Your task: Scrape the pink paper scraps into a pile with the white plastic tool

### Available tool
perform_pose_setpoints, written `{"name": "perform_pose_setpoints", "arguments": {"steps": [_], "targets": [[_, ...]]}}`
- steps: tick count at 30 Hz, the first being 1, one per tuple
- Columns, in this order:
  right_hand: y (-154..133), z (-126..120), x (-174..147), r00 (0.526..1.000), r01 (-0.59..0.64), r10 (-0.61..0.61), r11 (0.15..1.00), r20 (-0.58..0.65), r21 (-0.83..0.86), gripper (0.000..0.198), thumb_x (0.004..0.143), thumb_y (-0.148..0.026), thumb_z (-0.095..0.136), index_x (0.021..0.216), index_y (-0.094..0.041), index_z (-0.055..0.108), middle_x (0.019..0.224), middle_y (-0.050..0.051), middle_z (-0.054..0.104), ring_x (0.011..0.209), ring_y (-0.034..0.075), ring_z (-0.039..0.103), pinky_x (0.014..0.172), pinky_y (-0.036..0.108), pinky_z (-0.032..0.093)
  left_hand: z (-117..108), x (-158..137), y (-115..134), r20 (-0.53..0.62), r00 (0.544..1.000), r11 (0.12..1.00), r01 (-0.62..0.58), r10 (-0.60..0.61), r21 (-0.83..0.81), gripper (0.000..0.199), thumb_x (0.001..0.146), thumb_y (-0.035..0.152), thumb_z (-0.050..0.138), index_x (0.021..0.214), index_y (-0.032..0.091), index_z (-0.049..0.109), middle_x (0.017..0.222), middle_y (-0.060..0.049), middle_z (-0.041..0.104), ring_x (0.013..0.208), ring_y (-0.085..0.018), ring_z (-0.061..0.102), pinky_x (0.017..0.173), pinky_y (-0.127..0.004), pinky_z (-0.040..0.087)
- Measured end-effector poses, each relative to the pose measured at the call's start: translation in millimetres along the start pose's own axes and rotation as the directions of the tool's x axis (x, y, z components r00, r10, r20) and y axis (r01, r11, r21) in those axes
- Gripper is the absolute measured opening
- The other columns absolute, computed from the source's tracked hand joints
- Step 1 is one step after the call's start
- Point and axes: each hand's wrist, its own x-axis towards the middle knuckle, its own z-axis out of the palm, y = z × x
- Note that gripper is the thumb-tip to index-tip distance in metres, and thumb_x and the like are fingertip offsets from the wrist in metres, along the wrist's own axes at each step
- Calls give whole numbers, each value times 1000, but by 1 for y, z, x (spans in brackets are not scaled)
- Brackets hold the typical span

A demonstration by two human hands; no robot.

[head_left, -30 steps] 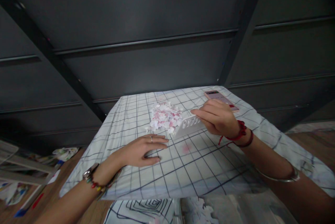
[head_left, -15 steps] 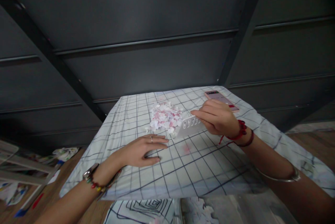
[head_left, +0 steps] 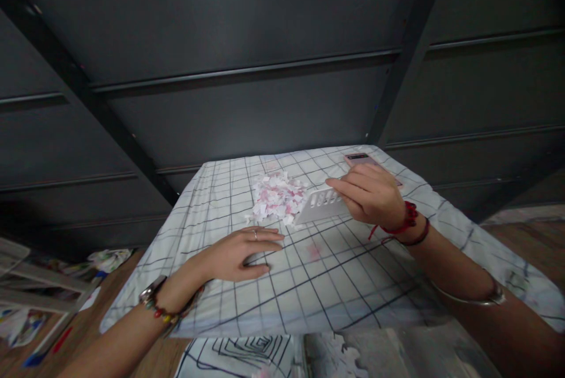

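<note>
A heap of torn white and pink paper scraps point(head_left: 278, 194) lies on the checked tablecloth point(head_left: 247, 307). My right hand point(head_left: 368, 192) pinches a flat white plastic piece with a row of slots point(head_left: 320, 208) by its upper right part. That piece stands tilted on edge, its left end close against the right side of the heap. Resting palm down on the cloth, my left hand point(head_left: 242, 254) is just in front of the heap, fingers spread and holding nothing. A pink phone point(head_left: 359, 159) lies behind my right hand, which partly hides it.
A dark panelled wall point(head_left: 247, 113) rises behind the table. Below the near edge is a container point(head_left: 375, 354) with paper scraps inside, beside a patterned cloth point(head_left: 238, 357). At left, a white frame point(head_left: 39, 298) stands among clutter on the wooden floor.
My right hand and the slotted white piece have shifted slightly; the piece shows more of its face and the phone is more covered. My left hand and the heap look unchanged.
</note>
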Motion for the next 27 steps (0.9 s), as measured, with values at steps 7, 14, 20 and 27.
{"name": "perform_pose_setpoints", "arguments": {"steps": [7,14,20,27], "targets": [[0,2,-1,998,0,-3,999,68,36,23,77,-10,43,81,-18,64,58,1,54,60,13,43,57,29,35,-1,1,1,-11,1000,1000,-3,3,-11,37,84,25,53,121,22,48,128,-6,49,121,-22,40,100,-40,34],[12,0,-5,997,-61,59,997,-41,-48,23,75,-8,45,85,-14,65,59,3,56,61,15,45,56,29,36,-1,0,1,-8,1000,1000,2,-2,6,38,84,24,54,122,21,48,128,-7,49,121,-22,40,100,-40,35],[17,4,-13,992,-122,121,993,-25,-5,23,78,-12,46,91,-13,65,63,5,58,65,17,48,58,31,39,-1,-3,2,-50,999,999,-5,7,36,34,84,24,53,118,22,51,130,-6,47,120,-21,42,99,-37,36],[19,7,-16,990,-139,139,989,-1,53,24,79,-13,45,93,-15,65,66,4,58,68,16,50,62,31,42,2,-11,4,-50,999,995,-15,20,103,39,85,25,53,124,26,46,133,-5,44,122,-22,39,101,-38,33]]}}
